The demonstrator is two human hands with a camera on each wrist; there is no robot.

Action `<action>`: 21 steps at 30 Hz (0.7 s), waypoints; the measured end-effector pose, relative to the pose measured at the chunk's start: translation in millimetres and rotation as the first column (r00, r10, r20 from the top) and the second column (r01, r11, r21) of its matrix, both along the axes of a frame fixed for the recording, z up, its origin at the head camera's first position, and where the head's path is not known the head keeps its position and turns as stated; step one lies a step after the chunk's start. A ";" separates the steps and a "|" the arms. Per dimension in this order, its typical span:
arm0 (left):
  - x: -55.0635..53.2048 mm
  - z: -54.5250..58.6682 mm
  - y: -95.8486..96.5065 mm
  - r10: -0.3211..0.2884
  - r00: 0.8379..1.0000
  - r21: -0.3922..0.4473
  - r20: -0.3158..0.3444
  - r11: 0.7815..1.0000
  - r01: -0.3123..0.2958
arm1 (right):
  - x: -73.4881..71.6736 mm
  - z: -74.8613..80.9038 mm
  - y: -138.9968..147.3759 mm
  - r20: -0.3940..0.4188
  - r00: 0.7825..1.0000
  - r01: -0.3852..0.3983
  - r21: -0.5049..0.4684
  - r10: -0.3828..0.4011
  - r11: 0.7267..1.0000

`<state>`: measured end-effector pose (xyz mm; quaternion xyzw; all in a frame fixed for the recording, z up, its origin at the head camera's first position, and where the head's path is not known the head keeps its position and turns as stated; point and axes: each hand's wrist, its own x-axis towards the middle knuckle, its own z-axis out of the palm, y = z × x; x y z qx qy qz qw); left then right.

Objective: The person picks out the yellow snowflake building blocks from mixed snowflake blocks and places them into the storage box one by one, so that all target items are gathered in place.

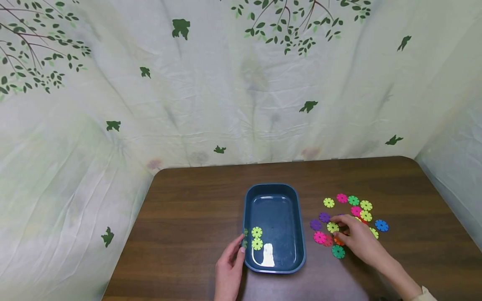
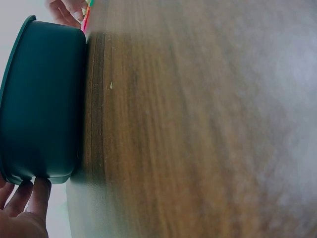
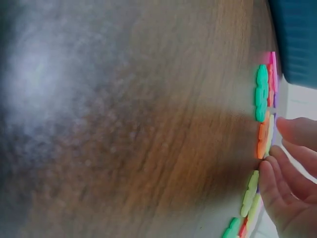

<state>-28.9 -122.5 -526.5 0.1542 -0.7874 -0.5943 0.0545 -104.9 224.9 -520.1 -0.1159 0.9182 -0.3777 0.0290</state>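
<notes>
My left hand [image 1: 229, 267] rests against the left side of a blue plastic tray [image 1: 301, 234]. In the left wrist view its fingers [image 2: 37, 203] touch the tray's outer wall [image 2: 44, 99] below the rim. Inside the tray lie two yellow-green notched discs [image 1: 257, 238], side by side. To the right of the tray my right hand [image 1: 357, 238] reaches into a spread of coloured notched discs. Its thumb and index finger pinch a yellow-green notched disc [image 1: 333, 227] from either side. Under the thumb an orange disc [image 1: 339, 241] is partly hidden.
Around the right hand lie pink [image 1: 319, 238], purple [image 1: 316, 224], green [image 1: 338, 251], blue [image 1: 381, 225] and yellow-green discs [image 1: 366, 205], some overlapping. The wooden table [image 1: 188, 217] meets a white leaf-print curtain [image 1: 226, 83] at its back edge.
</notes>
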 end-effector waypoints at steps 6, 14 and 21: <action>1.1 0.6 0.0 -0.006 0.999 0.020 -0.033 1.000 0.007 | -2.6 -1.6 0.6 -0.015 1.000 -0.003 0.030 0.003 1.000; 1.6 -0.8 -0.3 -0.007 1.000 0.024 -0.030 1.000 0.007 | -6.2 -1.9 -0.9 -0.020 1.000 -0.005 0.066 0.006 0.998; 0.9 -1.5 -0.3 -0.004 1.000 0.016 -0.031 1.000 0.004 | -9.1 -1.7 -3.1 0.033 0.999 -0.006 0.069 0.004 0.998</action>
